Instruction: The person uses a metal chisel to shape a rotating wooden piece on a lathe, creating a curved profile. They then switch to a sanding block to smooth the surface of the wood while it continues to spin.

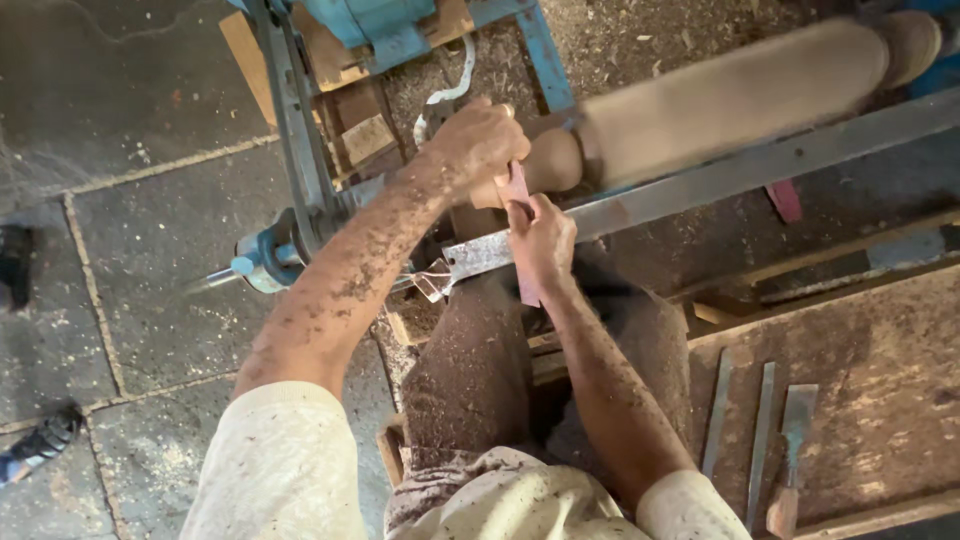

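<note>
My left hand (480,140) was closed over the front of a flat pinkish tool (521,240), pressing its tip against the spinning wood (730,95) on the lathe, right at the rounded bead near the left end. My right hand (540,240) was wrapped around the same tool lower down, just behind the long metal rest bar (700,180), with the tool lying across that bar.

I judged the main risk to be a catch: if I tilted the edge too steeply or pushed too hard, the turning wood could grab the tool and jerk it out of my grip or gouge the bead. My left fingers sat very close to the spinning piece, so a slip could carry them into it. Both my forearms were coated in sawdust, and a dusty grip could slide.

Beside me on the right, a worn wooden tabletop (880,340) carried three spare chisels (760,440) lying side by side, well apart from my hands. The blue lathe frame (290,120) stood to the left, and wood shavings covered the stone floor (150,250). My knee sat just under the rest bar, leaving me little room to shift.
</note>
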